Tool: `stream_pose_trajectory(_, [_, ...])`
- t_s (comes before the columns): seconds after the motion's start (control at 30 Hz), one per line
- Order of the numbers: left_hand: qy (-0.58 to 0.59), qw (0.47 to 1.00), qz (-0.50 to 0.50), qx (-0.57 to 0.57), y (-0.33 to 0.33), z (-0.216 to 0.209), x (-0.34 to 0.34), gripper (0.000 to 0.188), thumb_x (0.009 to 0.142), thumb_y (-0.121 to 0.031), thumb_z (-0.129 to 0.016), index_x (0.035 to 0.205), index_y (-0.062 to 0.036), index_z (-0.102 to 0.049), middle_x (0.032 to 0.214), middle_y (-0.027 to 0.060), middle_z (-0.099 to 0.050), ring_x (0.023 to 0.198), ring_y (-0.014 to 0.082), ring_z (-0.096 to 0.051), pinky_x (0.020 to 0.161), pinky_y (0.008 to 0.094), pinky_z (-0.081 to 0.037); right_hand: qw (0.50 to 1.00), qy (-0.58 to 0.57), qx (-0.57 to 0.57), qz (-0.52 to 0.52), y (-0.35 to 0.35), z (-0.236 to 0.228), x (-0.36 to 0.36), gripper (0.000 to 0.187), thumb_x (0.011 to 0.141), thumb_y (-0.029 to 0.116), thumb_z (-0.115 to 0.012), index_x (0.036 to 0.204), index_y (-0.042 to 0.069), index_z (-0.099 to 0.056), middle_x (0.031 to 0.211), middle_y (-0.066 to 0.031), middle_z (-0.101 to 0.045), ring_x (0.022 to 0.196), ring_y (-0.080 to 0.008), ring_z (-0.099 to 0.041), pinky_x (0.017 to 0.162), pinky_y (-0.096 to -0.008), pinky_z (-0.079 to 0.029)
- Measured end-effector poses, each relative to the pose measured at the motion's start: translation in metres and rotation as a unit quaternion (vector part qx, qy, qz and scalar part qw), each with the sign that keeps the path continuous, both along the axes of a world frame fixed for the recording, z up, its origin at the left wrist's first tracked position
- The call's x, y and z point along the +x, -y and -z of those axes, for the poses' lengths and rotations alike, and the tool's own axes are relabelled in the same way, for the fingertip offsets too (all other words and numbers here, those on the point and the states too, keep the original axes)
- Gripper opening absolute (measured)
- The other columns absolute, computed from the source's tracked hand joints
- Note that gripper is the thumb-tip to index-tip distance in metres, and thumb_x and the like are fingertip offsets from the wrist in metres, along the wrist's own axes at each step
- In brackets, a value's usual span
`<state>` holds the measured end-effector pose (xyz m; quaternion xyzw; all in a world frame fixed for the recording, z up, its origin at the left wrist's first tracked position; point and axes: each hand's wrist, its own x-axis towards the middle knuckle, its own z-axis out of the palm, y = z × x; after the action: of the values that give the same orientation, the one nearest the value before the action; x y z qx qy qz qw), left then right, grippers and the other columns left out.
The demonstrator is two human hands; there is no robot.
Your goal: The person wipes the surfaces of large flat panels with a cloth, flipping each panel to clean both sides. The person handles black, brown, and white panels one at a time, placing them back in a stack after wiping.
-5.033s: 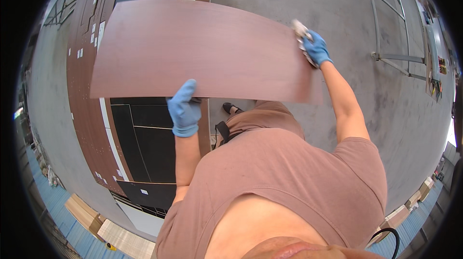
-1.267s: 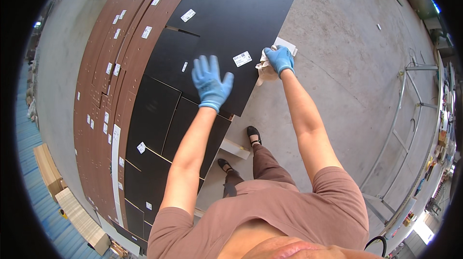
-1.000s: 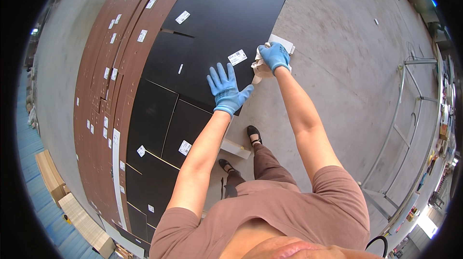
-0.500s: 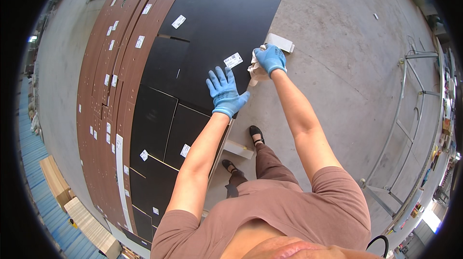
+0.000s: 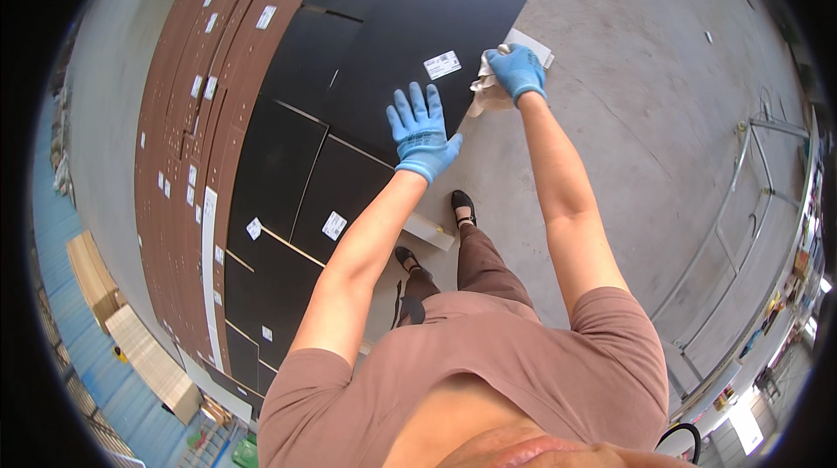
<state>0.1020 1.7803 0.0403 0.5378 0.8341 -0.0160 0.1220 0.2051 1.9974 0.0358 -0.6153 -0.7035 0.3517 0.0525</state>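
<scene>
My left hand [image 5: 420, 132], in a blue work glove, lies with its fingers spread on a large black panel [image 5: 392, 41], just below a white label [image 5: 442, 64]. My right hand [image 5: 520, 72], gloved alike, grips a crumpled off-white cloth [image 5: 490, 91] at the panel's right edge. Part of the cloth hangs down past that edge, and the glove hides the rest. More black panels [image 5: 283, 141] of smaller size lie to the left of and nearer than the large one, with thin gaps between them.
Long brown panels [image 5: 187, 111] with labels and small holes lie left of the black ones. A white block [image 5: 530, 46] shows beyond my right hand, and a pale beam [image 5: 429, 231] near my feet. At right stands a metal frame [image 5: 728, 233]; boards [image 5: 153, 363] are at lower left.
The whole view has shifted, so the panels sit higher in the picture. Both hands stay near the same label; the right one, still on the cloth, is slightly nearer to me along the edge.
</scene>
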Motion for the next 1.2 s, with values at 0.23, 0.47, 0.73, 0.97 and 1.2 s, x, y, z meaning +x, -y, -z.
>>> stream_pose_trajectory(0.23, [0.014, 1.000, -0.025, -0.007, 0.001, 0.008, 0.001, 0.115, 0.080, -0.054, -0.075, 0.166, -0.0079, -0.013, 0.170, 0.0252, -0.009, 0.155, 0.0535, -0.003, 0.123, 0.0675, -0.005, 0.994, -0.090, 0.053, 0.019, -0.014, -0.016, 0.042, 0.039, 0.082, 0.034, -0.069, 0.102, 0.001, -0.078, 0.097, -0.0242, -0.076, 0.092, -0.0373, -0.075, 0.083, -0.0431, -0.056])
stream_pose_trajectory(0.47, [0.044, 0.999, -0.032, 0.000, 0.004, 0.008, -0.001, 0.114, 0.082, -0.054, -0.073, 0.166, -0.0082, -0.012, 0.171, 0.0258, -0.006, 0.156, 0.0532, 0.000, 0.123, 0.0672, -0.001, 0.955, -0.282, -0.009, 0.092, 0.016, -0.034, 0.101, 0.032, 0.088, 0.022, -0.075, 0.104, -0.005, -0.076, 0.096, -0.0098, -0.077, 0.083, -0.0146, -0.068, 0.078, -0.0320, -0.056])
stream_pose_trajectory(0.73, [0.051, 0.996, -0.033, 0.068, 0.011, 0.015, -0.003, 0.111, 0.081, -0.058, -0.071, 0.164, -0.0056, -0.019, 0.170, 0.0262, -0.013, 0.156, 0.0520, -0.005, 0.123, 0.0665, -0.002, 0.861, -0.466, 0.097, 0.182, 0.061, -0.115, 0.162, 0.014, 0.095, 0.012, -0.073, 0.103, 0.001, -0.074, 0.097, -0.0065, -0.070, 0.086, -0.0160, -0.066, 0.076, -0.0321, -0.057])
stream_pose_trajectory(0.97, [0.094, 0.966, -0.115, 0.213, 0.064, -0.016, 0.001, 0.099, 0.084, -0.055, -0.067, 0.159, -0.0007, -0.031, 0.167, 0.0270, -0.021, 0.156, 0.0487, -0.011, 0.126, 0.0590, -0.009, 0.800, -0.182, 0.488, -0.299, 0.109, -0.180, 0.136, 0.045, 0.088, 0.022, -0.075, 0.126, 0.000, -0.068, 0.111, -0.0178, -0.069, 0.096, -0.0337, -0.068, 0.085, -0.0412, -0.057])
stream_pose_trajectory(1.2, [-0.054, 0.789, -0.422, 0.443, 0.334, -0.042, -0.009, 0.083, 0.084, -0.033, -0.076, 0.150, 0.0038, -0.043, 0.155, 0.0295, -0.041, 0.149, 0.0473, -0.031, 0.123, 0.0541, -0.026, 0.871, -0.320, 0.125, -0.351, 0.299, -0.162, 0.028, 0.034, 0.097, 0.020, -0.067, 0.122, -0.003, -0.068, 0.111, -0.0162, -0.069, 0.102, -0.0265, -0.067, 0.089, -0.0368, -0.055])
